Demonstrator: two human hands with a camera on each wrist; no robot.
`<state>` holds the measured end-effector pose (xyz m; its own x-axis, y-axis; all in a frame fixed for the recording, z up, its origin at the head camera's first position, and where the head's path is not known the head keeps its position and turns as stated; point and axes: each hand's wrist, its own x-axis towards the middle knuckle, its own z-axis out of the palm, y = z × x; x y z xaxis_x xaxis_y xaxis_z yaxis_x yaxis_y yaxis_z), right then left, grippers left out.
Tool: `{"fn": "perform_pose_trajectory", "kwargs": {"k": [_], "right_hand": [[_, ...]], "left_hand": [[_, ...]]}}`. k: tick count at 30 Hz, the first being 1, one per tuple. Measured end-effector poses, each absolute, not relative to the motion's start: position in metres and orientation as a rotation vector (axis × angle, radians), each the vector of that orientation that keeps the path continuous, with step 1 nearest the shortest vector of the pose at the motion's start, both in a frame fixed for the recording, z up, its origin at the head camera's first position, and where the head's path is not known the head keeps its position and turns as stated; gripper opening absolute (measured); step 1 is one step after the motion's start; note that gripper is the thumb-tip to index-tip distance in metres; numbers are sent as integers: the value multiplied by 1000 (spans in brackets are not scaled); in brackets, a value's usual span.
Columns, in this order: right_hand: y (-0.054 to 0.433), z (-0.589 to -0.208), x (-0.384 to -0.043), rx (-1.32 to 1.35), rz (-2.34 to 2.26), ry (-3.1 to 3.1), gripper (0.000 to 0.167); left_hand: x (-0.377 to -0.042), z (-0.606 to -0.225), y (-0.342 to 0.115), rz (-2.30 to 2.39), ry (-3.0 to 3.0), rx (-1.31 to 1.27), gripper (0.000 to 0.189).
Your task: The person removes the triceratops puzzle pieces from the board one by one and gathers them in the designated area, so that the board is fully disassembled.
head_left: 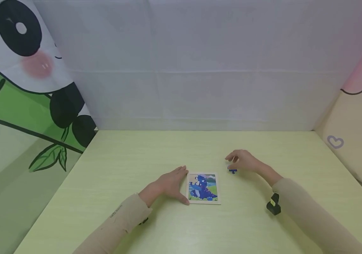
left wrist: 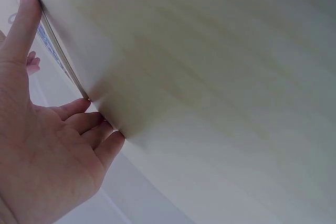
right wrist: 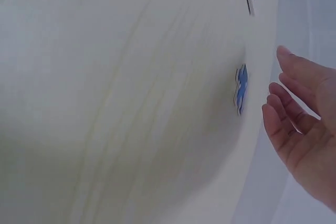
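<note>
A small framed jigsaw puzzle [head_left: 204, 202] with a blue dinosaur picture lies flat on the table. My left hand [head_left: 172, 183] rests along its left side, thumb at the near corner and fingers by the far one. In the left wrist view, the thumb touches the edge of the puzzle [left wrist: 60, 51] and the fingertips meet the tabletop. A loose blue puzzle piece [head_left: 233, 170] lies to the right of the frame. Just above it hovers my right hand [head_left: 243, 160], fingers loosely bent. From the right wrist, a gap shows between the fingertips and the piece [right wrist: 241, 88].
The pale wooden table [head_left: 120, 151] reaches back to a white cloth wall [head_left: 200, 95]. A panel with a cartoon panda [head_left: 25, 77] stands on the left, and a cream and pink panel [head_left: 358, 116] on the right. A small black device [head_left: 274, 204] sits at the right wrist.
</note>
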<state>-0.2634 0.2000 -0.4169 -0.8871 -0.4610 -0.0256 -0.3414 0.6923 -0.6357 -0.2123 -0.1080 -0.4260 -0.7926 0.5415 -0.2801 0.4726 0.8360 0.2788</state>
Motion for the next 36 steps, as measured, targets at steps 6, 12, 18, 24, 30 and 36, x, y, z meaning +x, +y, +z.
{"fn": "perform_pose_trajectory", "kwargs": {"k": [6,12,18,24,30,36], "right_hand": [[171,-414,-254,-727,-1000,2668,38],[141,-417,-246,-748,-961,2631,39],[124,-421,-239,-813,-922,2609,33],[118,-426,-238,-856,-889,2626,28],[117,-428,-237,-861,-787,2690,25],[115,-430,-236,-878,-777,2702,25]], "left_hand": [[-212,-426,-108,279,2666,757,115],[-213,-426,-108,286,2661,748,114],[-212,-423,-108,308,2648,738,112],[-210,-421,-109,307,2647,750,112],[-210,-421,-109,312,2655,768,112],[-211,-423,-109,311,2657,758,113]]}}
